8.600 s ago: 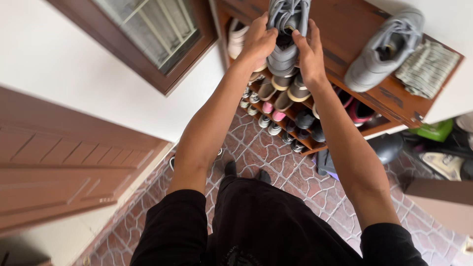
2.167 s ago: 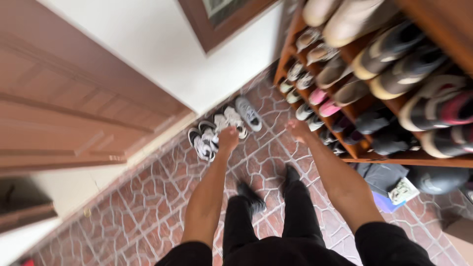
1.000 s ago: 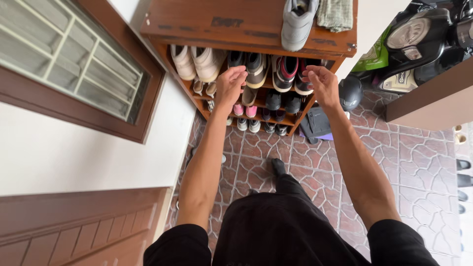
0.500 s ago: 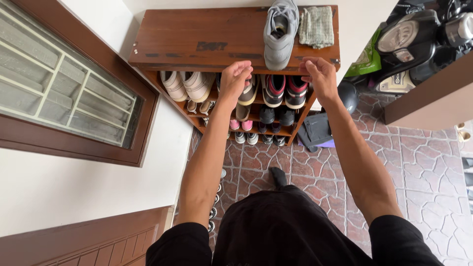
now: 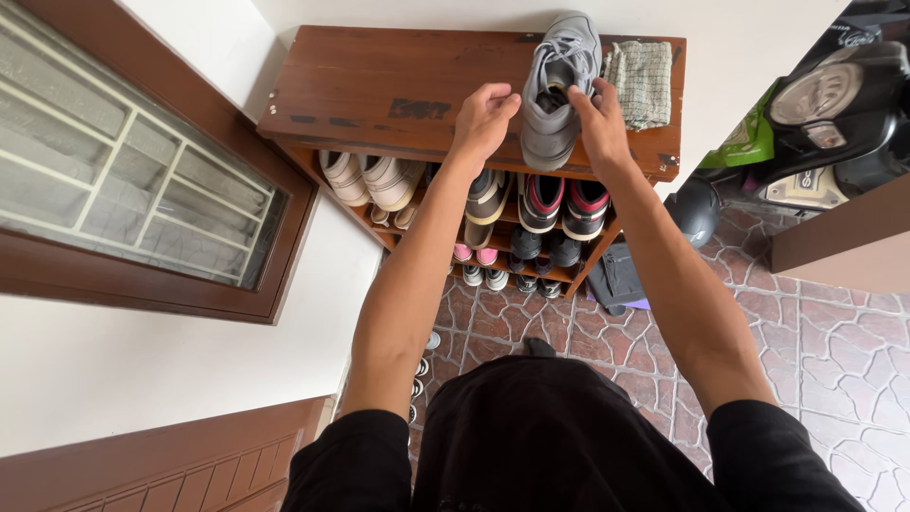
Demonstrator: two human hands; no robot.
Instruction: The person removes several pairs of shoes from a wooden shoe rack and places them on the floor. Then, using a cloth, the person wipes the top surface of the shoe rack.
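A grey sneaker (image 5: 559, 90) lies on top of a brown wooden shoe rack (image 5: 379, 90), toe pointing toward me. My left hand (image 5: 483, 118) hovers just left of the shoe's heel opening, fingers curled and apart, holding nothing. My right hand (image 5: 599, 118) rests against the shoe's right side with its fingers at the opening. Whether it grips the shoe is unclear. A folded checked cloth (image 5: 643, 83) lies on the rack right of the sneaker.
The rack's shelves hold several pairs of shoes (image 5: 531, 204). A wood-framed window (image 5: 133, 199) is at the left. A scooter (image 5: 834, 104) and a dark helmet (image 5: 692, 210) stand at the right. The patterned tile floor (image 5: 834, 332) carries more shoes near the wall.
Both hands have risen from the shelf front to the rack's top, either side of the grey sneaker. The camera view shifted so the rack top sits closer.
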